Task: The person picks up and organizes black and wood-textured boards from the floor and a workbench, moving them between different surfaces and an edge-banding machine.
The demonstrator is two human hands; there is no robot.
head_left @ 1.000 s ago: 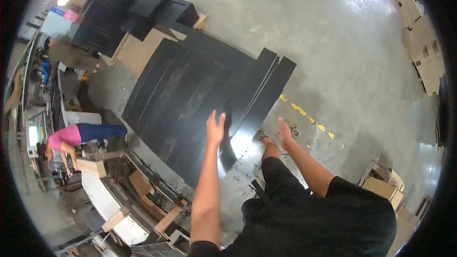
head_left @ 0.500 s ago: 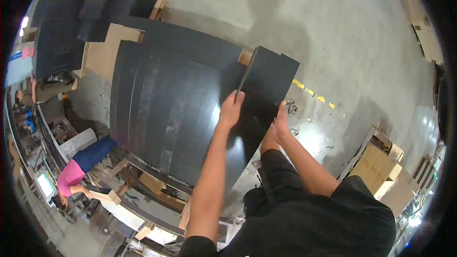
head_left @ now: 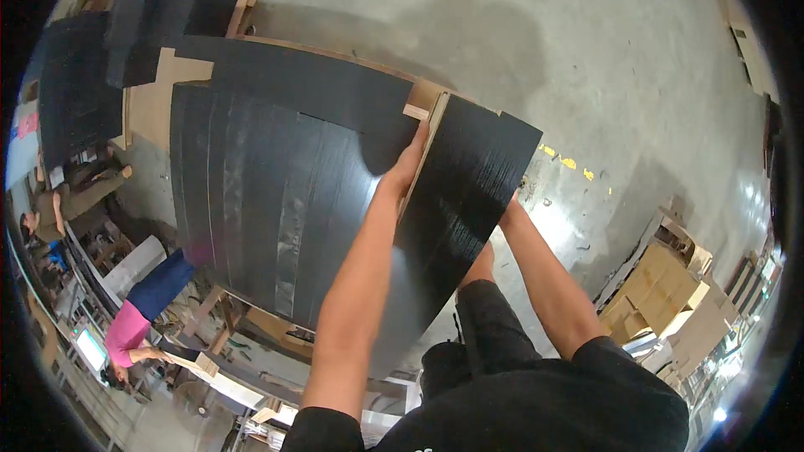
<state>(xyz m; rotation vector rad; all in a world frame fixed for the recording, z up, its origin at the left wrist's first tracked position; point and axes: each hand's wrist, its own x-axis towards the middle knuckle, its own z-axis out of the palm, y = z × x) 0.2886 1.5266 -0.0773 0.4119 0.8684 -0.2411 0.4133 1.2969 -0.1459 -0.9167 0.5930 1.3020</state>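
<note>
Hands: left (head_left: 408, 169) & right (head_left: 508, 211) fingers clamped on black panel (head_left: 469, 184), tan boxes (head_left: 662, 285) right.

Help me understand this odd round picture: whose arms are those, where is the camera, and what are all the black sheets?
The camera sits on a person's head and looks down through a very wide lens, which bends straight edges. The two bare arms rising from the bottom are that person's own. The left hand grips the left edge of a black panel, lifted and tilted; the right hand is mostly hidden under the panel's right side. Beneath lies a stack of black panels on a wooden frame above the grey concrete floor. Cardboard boxes stand at the right. Another person in a pink top works at lower left.
</note>
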